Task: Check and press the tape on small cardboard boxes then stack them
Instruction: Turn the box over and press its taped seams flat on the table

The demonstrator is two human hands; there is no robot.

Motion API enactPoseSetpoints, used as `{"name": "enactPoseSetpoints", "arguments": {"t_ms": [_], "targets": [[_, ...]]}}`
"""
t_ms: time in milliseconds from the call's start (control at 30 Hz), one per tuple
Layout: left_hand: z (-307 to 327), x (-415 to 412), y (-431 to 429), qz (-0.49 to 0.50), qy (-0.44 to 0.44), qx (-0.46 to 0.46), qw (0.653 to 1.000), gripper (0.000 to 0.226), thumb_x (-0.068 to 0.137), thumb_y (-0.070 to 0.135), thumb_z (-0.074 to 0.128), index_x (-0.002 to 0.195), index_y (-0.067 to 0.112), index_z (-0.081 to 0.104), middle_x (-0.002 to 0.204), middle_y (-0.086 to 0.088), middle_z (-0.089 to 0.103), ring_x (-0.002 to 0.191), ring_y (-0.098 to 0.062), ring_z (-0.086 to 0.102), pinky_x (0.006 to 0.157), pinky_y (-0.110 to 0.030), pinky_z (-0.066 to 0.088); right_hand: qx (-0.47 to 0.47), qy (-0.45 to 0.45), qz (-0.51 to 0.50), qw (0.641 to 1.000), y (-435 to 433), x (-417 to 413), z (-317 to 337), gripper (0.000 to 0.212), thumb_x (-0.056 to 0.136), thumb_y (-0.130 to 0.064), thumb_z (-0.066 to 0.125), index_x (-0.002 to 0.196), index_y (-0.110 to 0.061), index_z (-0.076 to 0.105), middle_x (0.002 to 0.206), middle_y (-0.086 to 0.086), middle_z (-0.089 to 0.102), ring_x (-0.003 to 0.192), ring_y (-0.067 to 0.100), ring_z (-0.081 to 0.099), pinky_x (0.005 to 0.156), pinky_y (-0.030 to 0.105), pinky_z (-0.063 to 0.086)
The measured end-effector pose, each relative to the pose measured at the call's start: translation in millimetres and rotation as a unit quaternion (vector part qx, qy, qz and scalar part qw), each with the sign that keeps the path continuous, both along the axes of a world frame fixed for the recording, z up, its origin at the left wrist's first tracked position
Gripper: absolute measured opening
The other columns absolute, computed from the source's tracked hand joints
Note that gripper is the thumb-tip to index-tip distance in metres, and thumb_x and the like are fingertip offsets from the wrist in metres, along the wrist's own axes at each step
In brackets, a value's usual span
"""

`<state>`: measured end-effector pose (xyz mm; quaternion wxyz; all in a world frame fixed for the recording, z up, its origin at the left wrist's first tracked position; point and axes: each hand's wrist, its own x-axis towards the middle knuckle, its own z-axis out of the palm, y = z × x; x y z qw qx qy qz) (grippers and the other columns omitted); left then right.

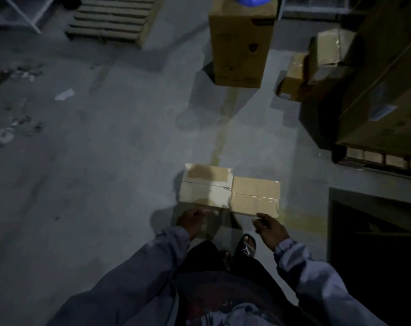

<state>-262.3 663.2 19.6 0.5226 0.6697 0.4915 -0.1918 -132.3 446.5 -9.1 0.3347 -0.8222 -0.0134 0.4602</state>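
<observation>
Two small cardboard boxes lie side by side in front of me, touching. The left box [205, 187] has pale torn patches and a tape seam across its top. The right box [255, 196] carries shiny clear tape along its middle seam. My left hand [191, 223] curls its fingers on the near edge of the left box. My right hand [270, 229] grips the near edge of the right box, fingers bent. Whether the boxes rest on something below or hang above the floor I cannot tell; a dark shadow lies under them.
A tall cardboard box [241, 43] stands ahead on the grey concrete floor [105, 161]. Taped boxes [317, 64] and large cartons on a pallet [383, 95] fill the right. A wooden pallet [115, 17] lies at the back left, litter [64, 94] on the left. My sandalled foot [245, 247] is below the boxes.
</observation>
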Motion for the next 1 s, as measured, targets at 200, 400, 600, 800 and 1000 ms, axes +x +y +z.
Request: {"name": "enactPoseSetpoints", "arguments": {"t_ms": [200, 400, 600, 800, 1000], "targets": [[-12, 1, 35, 0.001, 0.013, 0.018, 1.0, 0.042, 0.081, 0.049, 0.047, 0.089, 0.015, 0.071, 0.105, -0.016, 0.071, 0.1, -0.03, 0.066, 0.088, -0.038, 0.05, -0.007, 0.016, 0.01, 1.0, 35, 12, -12, 0.045, 0.094, -0.042, 0.057, 0.133, -0.021, 0.054, 0.117, 0.01, 0.067, 0.108, 0.025, 0.062, 0.085, 0.023, 0.037], [-38, 12, 86, -0.059, 0.035, 0.011, 0.998, 0.044, 0.076, 0.053, 0.04, 0.078, 0.019, 0.066, 0.103, -0.013, 0.071, 0.097, -0.028, 0.066, 0.082, -0.033, 0.048, -0.049, 0.012, -0.006, 0.999, 84, 13, -29, 0.044, 0.093, -0.041, 0.059, 0.131, -0.02, 0.055, 0.117, 0.006, 0.068, 0.11, 0.026, 0.062, 0.098, 0.029, 0.041], [-87, 23, 168, -0.127, 0.049, -0.003, 0.991, 0.048, 0.079, 0.052, 0.04, 0.09, 0.015, 0.069, 0.103, -0.013, 0.07, 0.095, -0.028, 0.064, 0.077, -0.031, 0.046, -0.087, 0.033, -0.029, 0.995, 149, 10, -67, 0.049, 0.093, -0.041, 0.059, 0.135, -0.016, 0.053, 0.122, 0.008, 0.065, 0.117, 0.029, 0.059, 0.104, 0.036, 0.042], [-167, 33, 238, -0.158, 0.079, -0.008, 0.984, 0.038, 0.084, 0.05, 0.048, 0.09, 0.019, 0.067, 0.106, -0.012, 0.07, 0.1, -0.029, 0.063, 0.081, -0.032, 0.044, -0.118, 0.044, 0.008, 0.992, 191, 14, -141, 0.051, 0.095, -0.043, 0.054, 0.137, -0.013, 0.05, 0.123, 0.008, 0.066, 0.117, 0.026, 0.059, 0.099, 0.029, 0.039], [-272, 55, 257, -0.176, 0.09, 0.025, 0.98, 0.031, 0.094, 0.037, 0.048, 0.096, 0.009, 0.062, 0.111, -0.016, 0.063, 0.107, -0.036, 0.058, 0.079, -0.033, 0.037, -0.144, 0.082, -0.006, 0.986, 204, 26, -252, 0.046, 0.094, -0.041, 0.056, 0.129, -0.011, 0.056, 0.117, 0.01, 0.068, 0.11, 0.028, 0.062, 0.1, 0.036, 0.046]]}}
